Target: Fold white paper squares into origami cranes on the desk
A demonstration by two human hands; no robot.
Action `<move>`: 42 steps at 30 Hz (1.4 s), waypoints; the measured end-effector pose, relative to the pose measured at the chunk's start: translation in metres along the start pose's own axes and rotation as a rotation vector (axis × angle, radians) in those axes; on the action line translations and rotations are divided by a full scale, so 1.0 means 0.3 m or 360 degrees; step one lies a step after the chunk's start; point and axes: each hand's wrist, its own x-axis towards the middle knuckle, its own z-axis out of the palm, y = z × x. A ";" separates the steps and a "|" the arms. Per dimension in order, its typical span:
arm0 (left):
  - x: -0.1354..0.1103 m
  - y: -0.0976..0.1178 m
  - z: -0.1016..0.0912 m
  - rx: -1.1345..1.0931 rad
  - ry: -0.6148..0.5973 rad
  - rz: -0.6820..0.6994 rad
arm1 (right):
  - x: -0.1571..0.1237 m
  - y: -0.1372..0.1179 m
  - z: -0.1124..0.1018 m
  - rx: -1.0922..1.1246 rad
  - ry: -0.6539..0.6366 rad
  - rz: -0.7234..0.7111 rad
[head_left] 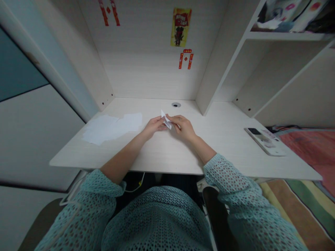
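A small folded piece of white paper (166, 120) sits between both hands near the middle of the pale wooden desk (162, 153). My left hand (154, 126) pinches its left side with closed fingers. My right hand (184, 127) grips its right side, fingers curled over it. One pointed corner of the paper sticks up above the fingers. Both forearms reach out from teal knitted sleeves.
Loose white paper sheets (111, 128) lie on the desk to the left. A white remote control (264, 140) rests at the right. A cable hole (176, 104) is at the back. Shelf dividers (222, 66) rise at the right, a striped bed cover (309, 195) beyond.
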 end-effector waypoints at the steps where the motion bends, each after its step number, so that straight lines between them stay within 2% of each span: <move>1: 0.004 -0.002 -0.003 0.0018 0.0027 -0.0002 | 0.001 0.002 0.001 0.0009 -0.0052 0.0002; 4: 0.008 -0.003 -0.005 0.0068 0.0060 -0.0011 | -0.002 0.011 0.005 -0.0020 -0.0101 0.0074; 7: 0.000 0.008 0.003 0.0096 0.0068 0.0019 | -0.008 0.018 0.009 -0.0082 -0.0026 0.0183; 10: -0.014 0.022 0.016 0.0091 0.0083 0.0049 | -0.012 0.019 0.010 -0.0065 0.0062 0.0188; 14: -0.024 0.034 0.029 0.0078 0.0073 0.0087 | -0.013 0.014 0.011 0.0066 0.0135 0.0155; 22: -0.009 0.018 0.028 0.0272 0.0028 0.0181 | -0.011 0.025 0.015 0.0491 0.0320 0.0463; 26: 0.001 -0.005 0.022 0.0384 0.0068 0.0311 | -0.009 0.039 0.024 0.0534 0.0306 0.0507; 33: 0.007 -0.014 0.004 0.0602 0.0441 0.0518 | -0.005 0.024 0.032 0.0587 0.0301 0.0556; 36: -0.004 -0.001 0.007 0.0639 0.0463 0.0461 | -0.003 0.007 0.023 0.0668 0.0250 0.0513; 39: -0.021 0.016 0.014 0.0733 0.0464 0.0492 | -0.001 -0.009 0.015 0.0754 0.0151 0.0435; 42: -0.034 0.026 0.021 0.0834 0.0470 0.0531 | -0.001 -0.011 0.021 0.0747 0.0169 0.0489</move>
